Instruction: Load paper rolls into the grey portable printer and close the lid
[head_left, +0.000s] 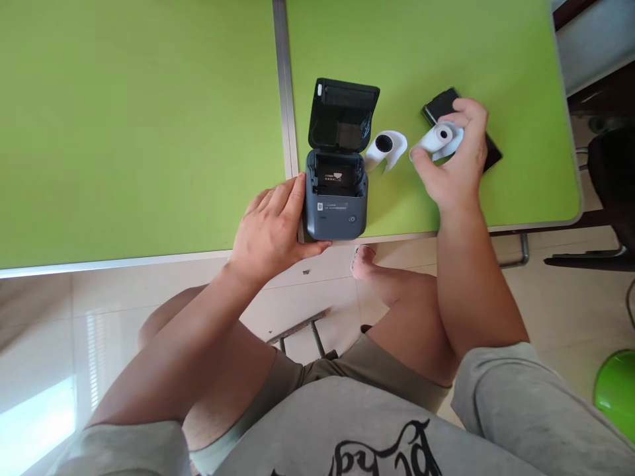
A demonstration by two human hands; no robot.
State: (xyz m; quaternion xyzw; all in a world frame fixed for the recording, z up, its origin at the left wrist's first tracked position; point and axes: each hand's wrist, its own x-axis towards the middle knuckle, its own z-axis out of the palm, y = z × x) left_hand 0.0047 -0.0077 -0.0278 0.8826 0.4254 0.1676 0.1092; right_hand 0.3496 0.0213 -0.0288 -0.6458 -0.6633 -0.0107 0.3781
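Observation:
A small dark grey label printer [336, 221] stands at the front edge of the green table, its black lid [342, 116] raised and its paper bay showing no roll. My left hand [272, 228] lies against the printer's left side, fingers along it and thumb at its front edge. In my right hand [456, 155] a white paper roll [436, 139] is gripped between thumb and fingers, with its loose end curling out. Between the printer and that hand lies another white paper roll [373, 153] with a black core, partly unrolled.
Under and behind my right hand is a flat black object [441, 106], perhaps a phone or wallet. A metal seam [284, 86] divides the green table [149, 132]. Dark chair parts [615, 172] and a green round stool [618, 383] are at the right.

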